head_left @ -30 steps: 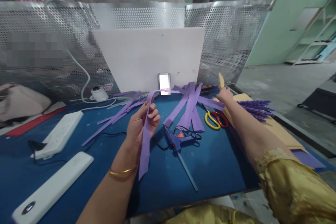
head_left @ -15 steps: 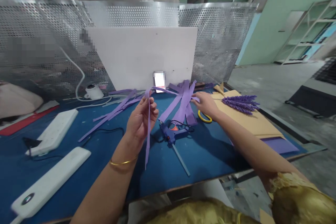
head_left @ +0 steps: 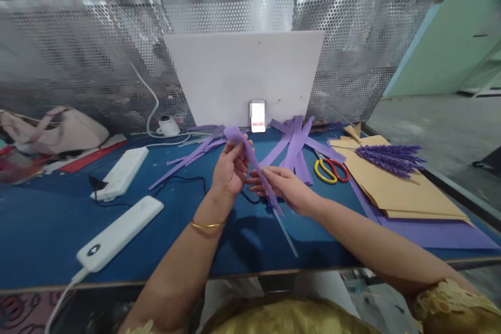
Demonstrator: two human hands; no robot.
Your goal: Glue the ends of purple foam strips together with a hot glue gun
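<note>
Right of our right-hand fingers: scissors (head_left: 327, 160), then kraft sheets (head_left: 376, 188) with lavender sprigs (head_left: 391, 159) on top. Beyond our fingertips: pile of cut strips (head_left: 294, 148) and a phone (head_left: 258, 116). Glue stick (head_left: 285, 234) just below right fingers; hand and strip hide its upper end. Purple strip (head_left: 253, 159) runs between our 2 hands, top end bent over, tail slanting down-right. Left hand (head_left: 231, 169) pinches it near the top. Right hand (head_left: 285, 185): fingers behind it, thumb alongside; can't tell if gripping.

You have two hands (head_left: 230, 173), one held strip (head_left: 253, 158), one bracelet (head_left: 209, 226), one phone (head_left: 258, 116), one board (head_left: 250, 70), one bag (head_left: 78, 128), one pair of scissors (head_left: 326, 173).
</note>
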